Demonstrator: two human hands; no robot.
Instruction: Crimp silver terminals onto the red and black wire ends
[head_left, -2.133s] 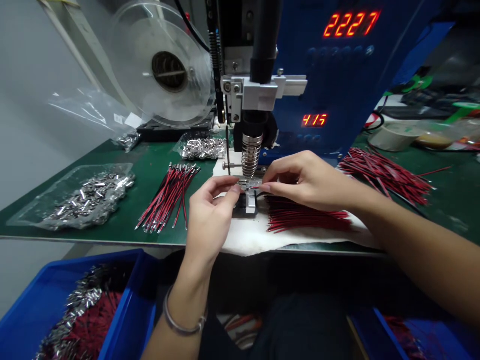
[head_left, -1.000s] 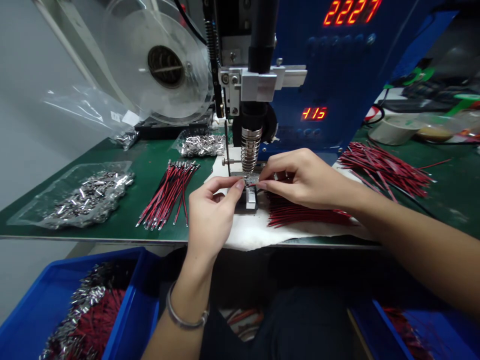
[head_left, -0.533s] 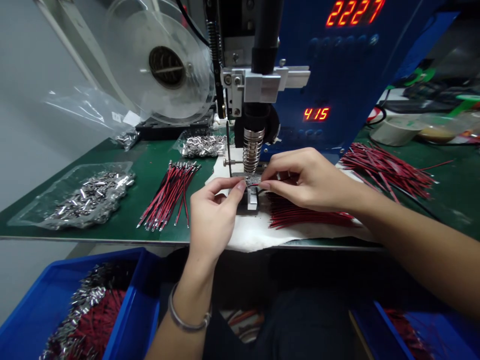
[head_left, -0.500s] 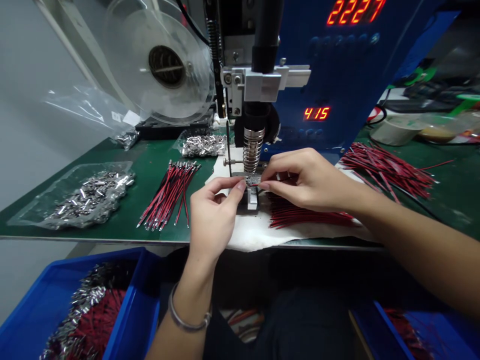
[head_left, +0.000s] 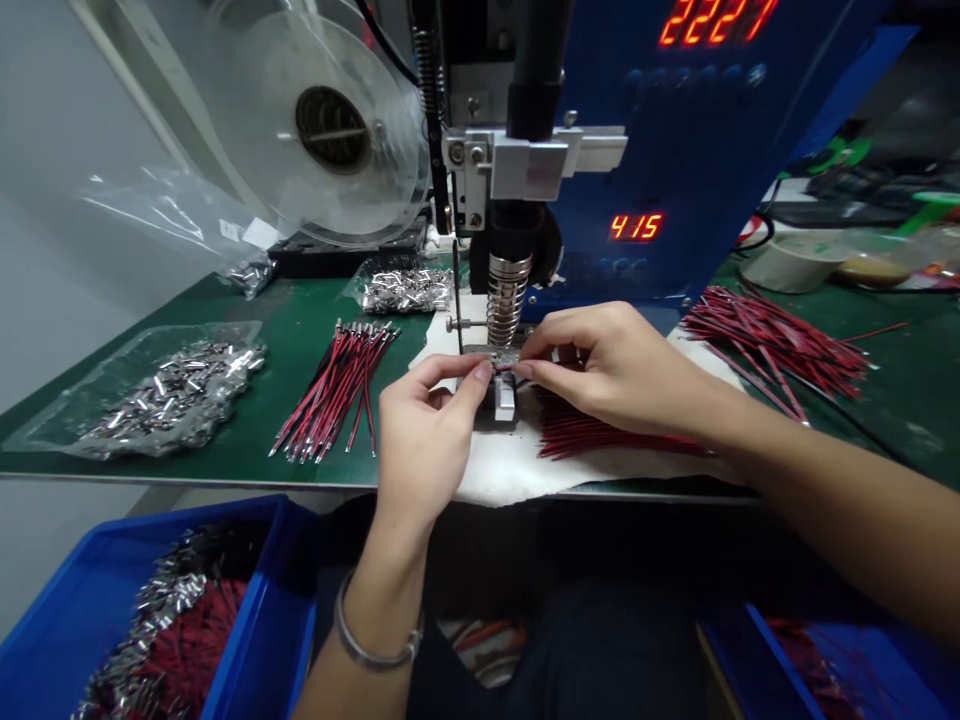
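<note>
Red wire point(head_left: 504, 369) sits pinched between the two hands on the small fixture point(head_left: 504, 400), directly under the machine's spring-wrapped tip point(head_left: 505, 298). The left hand point(head_left: 424, 435) has thumb and forefinger closed together at the wire's left end; the right hand point(head_left: 615, 360) is closed on it from the other side. Little has changed over the last two seconds — both hands hold the same pinch at the same spot, and the counter point(head_left: 712, 20) reads 2227 as before, the lower display 415. Only the view has drifted slightly. Loose wires point(head_left: 337, 385) lie to the left — untouched, like the pile of metal terminals point(head_left: 169, 385).
</note>
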